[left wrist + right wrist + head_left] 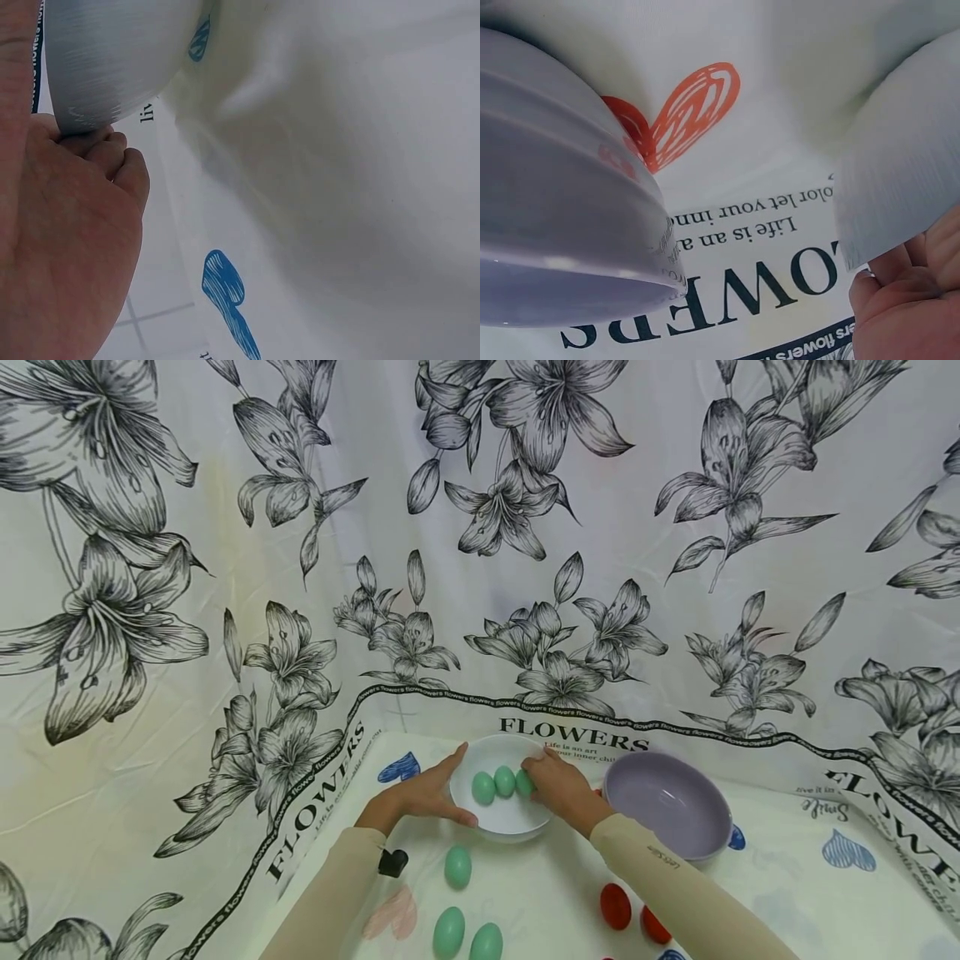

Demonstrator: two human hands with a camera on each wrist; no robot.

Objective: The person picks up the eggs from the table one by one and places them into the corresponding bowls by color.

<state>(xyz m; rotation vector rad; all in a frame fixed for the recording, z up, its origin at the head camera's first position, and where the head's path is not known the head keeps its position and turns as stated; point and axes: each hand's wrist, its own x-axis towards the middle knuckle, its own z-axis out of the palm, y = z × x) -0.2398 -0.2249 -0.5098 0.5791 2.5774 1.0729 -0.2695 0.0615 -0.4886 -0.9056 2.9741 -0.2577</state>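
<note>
A white bowl stands in the middle of the head view with green eggs in it. Along its left side, my left hand holds the bowl, thumb toward the near side and fingers toward the far side. In the left wrist view, curled fingers meet the bowl's edge. My right hand reaches over the right rim, fingertips pinching the rightmost green egg, which they partly cover. The right wrist view shows that hand's fingers bent over the rim; the egg is hidden there.
A purple oval bowl sits just right of the right hand. Nearer, green eggs lie on the floral cloth, left of several red eggs beside the right forearm. A flower-printed curtain rises behind.
</note>
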